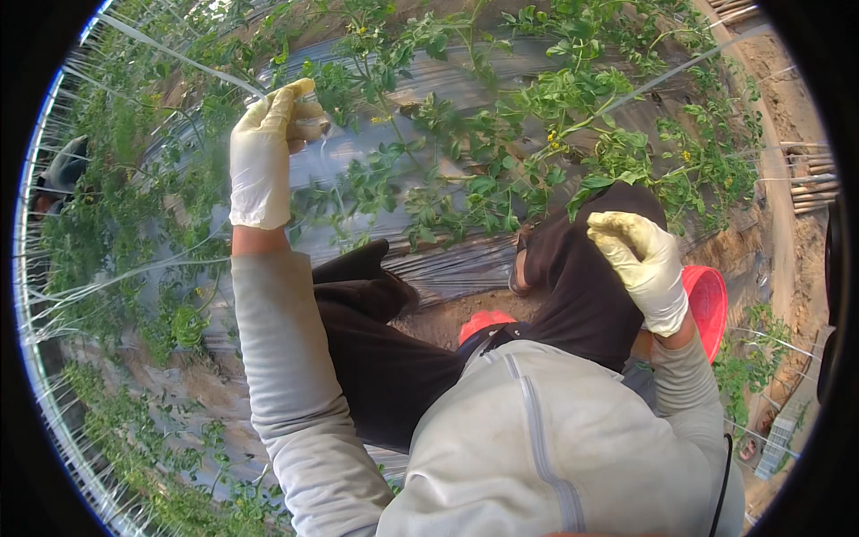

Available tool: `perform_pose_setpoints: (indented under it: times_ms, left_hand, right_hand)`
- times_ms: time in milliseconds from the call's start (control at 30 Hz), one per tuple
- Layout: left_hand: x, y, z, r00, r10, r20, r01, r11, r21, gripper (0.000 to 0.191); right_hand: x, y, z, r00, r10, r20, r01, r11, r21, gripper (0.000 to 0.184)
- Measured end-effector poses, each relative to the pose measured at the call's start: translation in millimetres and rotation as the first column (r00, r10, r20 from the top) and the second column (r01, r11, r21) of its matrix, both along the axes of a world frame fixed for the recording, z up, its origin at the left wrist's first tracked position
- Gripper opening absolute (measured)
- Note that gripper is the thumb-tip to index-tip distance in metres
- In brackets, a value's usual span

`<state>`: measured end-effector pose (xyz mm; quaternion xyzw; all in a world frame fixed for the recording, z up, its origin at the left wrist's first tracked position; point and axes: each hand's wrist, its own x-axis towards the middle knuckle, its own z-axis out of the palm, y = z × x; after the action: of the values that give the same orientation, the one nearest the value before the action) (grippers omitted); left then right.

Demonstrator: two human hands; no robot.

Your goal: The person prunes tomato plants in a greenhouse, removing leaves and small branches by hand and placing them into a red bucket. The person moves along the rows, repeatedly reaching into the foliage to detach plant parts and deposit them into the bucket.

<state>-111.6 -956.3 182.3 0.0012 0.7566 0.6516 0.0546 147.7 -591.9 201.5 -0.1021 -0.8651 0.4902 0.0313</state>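
My left hand (pixel 275 148), in a pale glove, is raised at the upper left with thumb and fingers pinched on a white twine (pixel 181 57). That twine runs off toward the upper left, and a thin loose end seems to hang below the fingers. Beside this hand grow tomato plants (pixel 382 87) with small yellow flowers. Near my right knee, my right hand (pixel 641 268), also gloved and stained on the fingers, is curled. Whether something small lies inside it cannot be seen. A leafy stem (pixel 597 188) stands just beyond it.
Silvery plastic mulch film (pixel 429 262) covers the bed. A red plastic container (pixel 708 309) is beside my right forearm; another red object (pixel 486 322) shows between my legs. Another taut twine (pixel 678 70) crosses at upper right. Bamboo poles (pixel 813 178) lie right. A person (pixel 64 168) is far left.
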Motion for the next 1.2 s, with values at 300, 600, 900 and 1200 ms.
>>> perform_pose_setpoints:
  times_ms: [300, 600, 900, 1200]
  left_hand:
    - [-23.3, -3.6, -11.3, 0.841, 0.423, -0.336, -0.341, 0.898, 0.277, 0.031]
    - [-26.8, -4.7, -5.9, 0.927, 0.368, -0.077, -0.325, 0.886, 0.331, 0.038]
    - [-29.9, -27.2, -26.9, 0.961, 0.267, -0.075, -0.238, 0.933, 0.271, 0.028]
    - [-42.7, 4.2, -55.8, 0.998, -0.065, -0.022, 0.065, 0.998, -0.016, 0.06]
  right_hand:
    - [-203.4, -189.0, -313.0, 0.73, 0.247, 0.637, 0.055, 0.908, -0.414, 0.064]
    - [-262.4, -244.5, -384.3, 0.745, 0.039, 0.666, 0.636, 0.26, -0.726, 0.036]
    - [-227.2, -131.9, -308.1, 0.717, 0.143, 0.682, 0.445, 0.659, -0.607, 0.023]
    - [-160.7, -88.2, -252.6, 0.748, 0.423, 0.512, -0.017, 0.783, -0.622, 0.024]
